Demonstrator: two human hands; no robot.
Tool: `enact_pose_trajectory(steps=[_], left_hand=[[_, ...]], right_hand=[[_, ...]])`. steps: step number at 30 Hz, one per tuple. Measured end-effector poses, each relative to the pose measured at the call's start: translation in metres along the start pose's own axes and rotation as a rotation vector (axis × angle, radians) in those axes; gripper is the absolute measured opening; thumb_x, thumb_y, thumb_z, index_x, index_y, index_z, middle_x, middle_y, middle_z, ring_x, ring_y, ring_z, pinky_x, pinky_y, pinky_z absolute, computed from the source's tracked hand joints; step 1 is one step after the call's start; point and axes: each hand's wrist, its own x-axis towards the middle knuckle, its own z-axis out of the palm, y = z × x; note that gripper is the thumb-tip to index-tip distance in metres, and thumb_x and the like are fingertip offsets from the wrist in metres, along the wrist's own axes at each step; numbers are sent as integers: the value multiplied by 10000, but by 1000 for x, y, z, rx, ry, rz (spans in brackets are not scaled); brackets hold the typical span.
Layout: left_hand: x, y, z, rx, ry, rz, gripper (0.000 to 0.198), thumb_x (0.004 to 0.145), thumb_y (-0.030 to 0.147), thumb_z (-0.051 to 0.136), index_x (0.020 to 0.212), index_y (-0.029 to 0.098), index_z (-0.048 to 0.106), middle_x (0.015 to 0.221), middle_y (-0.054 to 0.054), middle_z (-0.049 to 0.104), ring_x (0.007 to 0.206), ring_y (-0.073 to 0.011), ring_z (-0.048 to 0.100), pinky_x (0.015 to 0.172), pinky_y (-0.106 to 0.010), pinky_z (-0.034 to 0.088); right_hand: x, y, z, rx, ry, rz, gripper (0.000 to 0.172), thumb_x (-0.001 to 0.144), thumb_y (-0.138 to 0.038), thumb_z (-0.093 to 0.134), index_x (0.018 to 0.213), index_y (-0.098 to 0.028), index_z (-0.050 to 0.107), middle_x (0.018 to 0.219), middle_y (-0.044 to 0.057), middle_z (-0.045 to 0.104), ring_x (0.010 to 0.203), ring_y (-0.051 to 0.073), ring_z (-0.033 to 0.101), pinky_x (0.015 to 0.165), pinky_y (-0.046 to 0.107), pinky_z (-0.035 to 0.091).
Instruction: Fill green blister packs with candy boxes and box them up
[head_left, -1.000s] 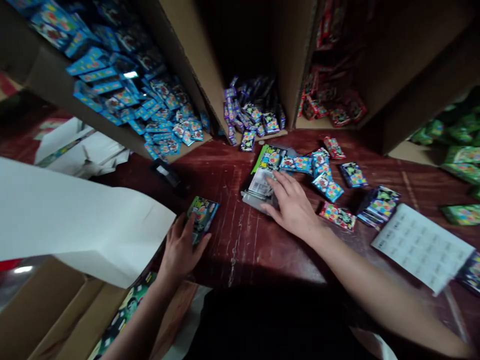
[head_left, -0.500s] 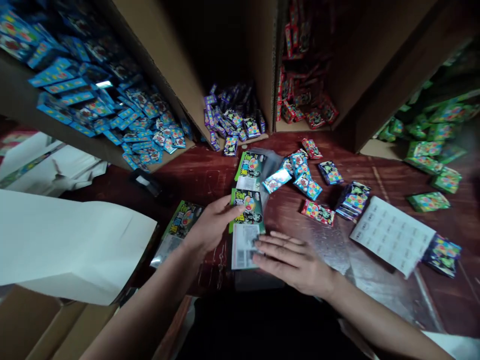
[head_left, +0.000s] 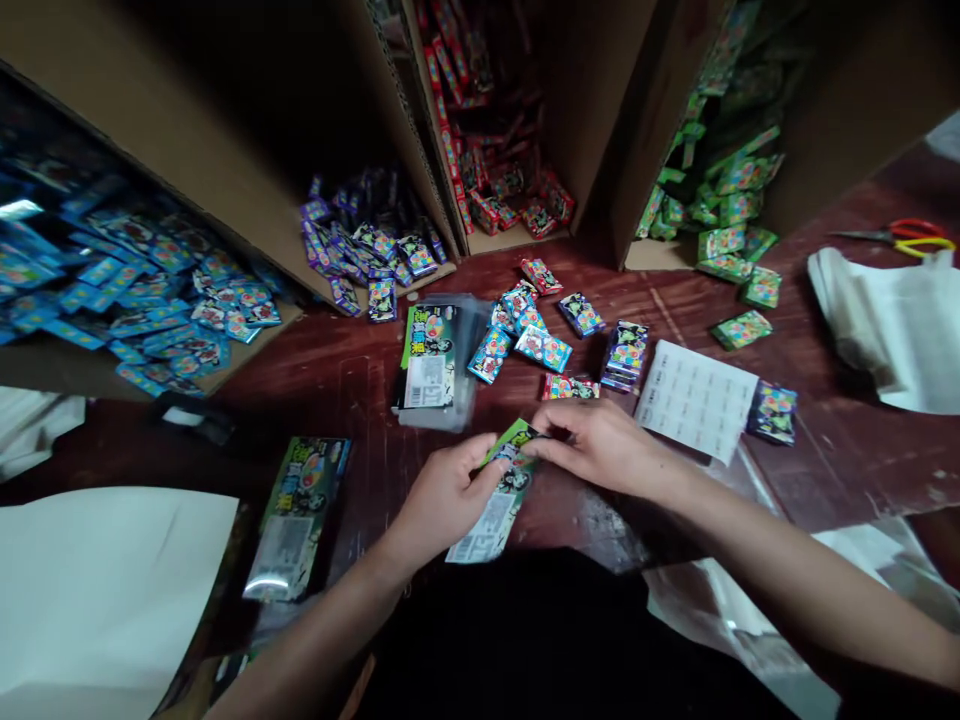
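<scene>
Close to my body, a green and black printed card (head_left: 491, 510) with a pale label panel is held at a slant. My left hand (head_left: 457, 490) grips its left edge, thumb on top. Fingers of my right hand (head_left: 589, 440) pinch its upper right corner. Beyond my hands lies a stack of similar cards (head_left: 429, 355) with clear plastic bags (head_left: 465, 400). Left of my left hand rests a filled pack (head_left: 298, 515) in shiny clear plastic with the same print. Small blue boxes (head_left: 544, 348) and a red box (head_left: 571, 387) sit just past my right hand.
Cardboard cartons hold blue boxes (head_left: 150, 270), purple boxes (head_left: 367, 235), red boxes (head_left: 502, 180) and green boxes (head_left: 739, 190). A white sticker sheet (head_left: 697, 400) lies at right beside purple boxes (head_left: 772, 412). Scissors (head_left: 911, 237) lie far right, a black object (head_left: 191, 418) at left, white paper (head_left: 112, 590) nearer.
The card has come away from the stack toward my body and turned aslant. My right hand has moved from its lower part to its upper corner. The view has swung right.
</scene>
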Motion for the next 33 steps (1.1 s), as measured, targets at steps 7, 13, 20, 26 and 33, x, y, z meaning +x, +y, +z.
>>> enact_pose_trajectory(steps=[7, 13, 20, 26, 33], left_hand=[[1, 11, 2, -242, -245, -121, 295, 802, 289, 775, 1064, 170, 715, 1033, -69, 781, 923, -217, 732, 827, -337, 577], [13, 0, 29, -230, 301, -38, 294, 874, 409, 709, 1070, 193, 747, 1032, -32, 793, 948, -226, 732, 858, -333, 580], [13, -36, 54, 72, 406, -179, 365, 965, 522, 555, 1059, 187, 667, 922, -66, 774, 846, -235, 735, 770, -331, 556], [3, -42, 47, 181, 480, -156, 449, 1037, 440, 424, 1419, 204, 423, 1204, -132, 725, 1083, -266, 722, 887, -395, 569], [24, -31, -59, 750, 641, 129, 473, 998, 331, 496, 1447, 185, 458, 1416, -162, 570, 1300, -294, 557, 1101, -459, 457]], right_hand=[[-25, -1, -31, 256, -161, -117, 186, 1004, -350, 566, 956, -245, 711, 1290, 52, 683, 1177, 204, 655, 1032, 408, 499], [-38, 2, 42, 344, 419, 297, 365, 950, -464, 629, 1233, -240, 572, 1092, 79, 744, 994, 229, 731, 873, 383, 586], [-37, 9, 108, 43, 382, 511, 308, 1049, -419, 341, 1101, -197, 548, 960, 119, 761, 805, 285, 766, 665, 356, 560], [-32, 11, 101, 51, 286, 455, 340, 1064, -432, 327, 1065, -203, 579, 895, 84, 762, 793, 270, 766, 662, 345, 562], [-27, 47, 36, -216, 402, 308, 310, 1008, -472, 491, 1168, -240, 622, 1123, 102, 740, 1024, 308, 703, 875, 465, 565]])
